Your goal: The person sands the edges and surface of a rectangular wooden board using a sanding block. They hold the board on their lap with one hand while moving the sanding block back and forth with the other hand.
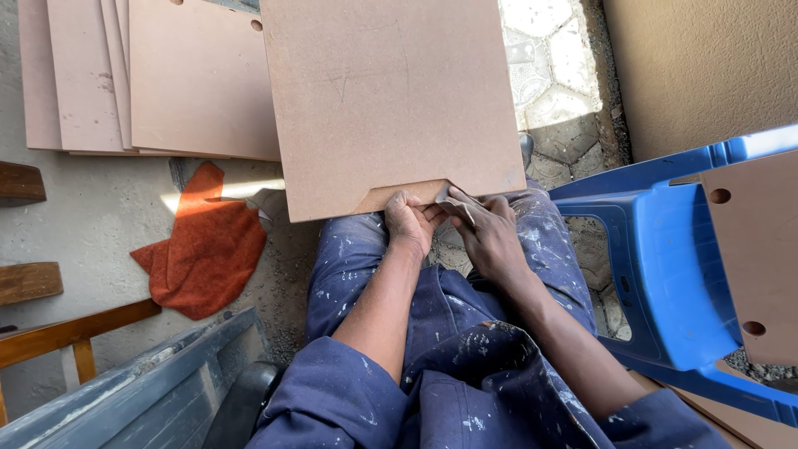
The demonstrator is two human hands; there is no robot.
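While the brown fibreboard panel (pixel 391 100) rests tilted on my knees, my left hand (pixel 409 223) grips its notched near edge. My right hand (pixel 490 237) pinches a folded scrap of sandpaper (pixel 455 204) against that notch. An orange cloth (pixel 208 245) lies left, a blue plastic chair (pixel 665 274) right.

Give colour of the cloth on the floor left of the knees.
Orange-red cloth, faintly speckled, partly sunlit; head view, the only one.
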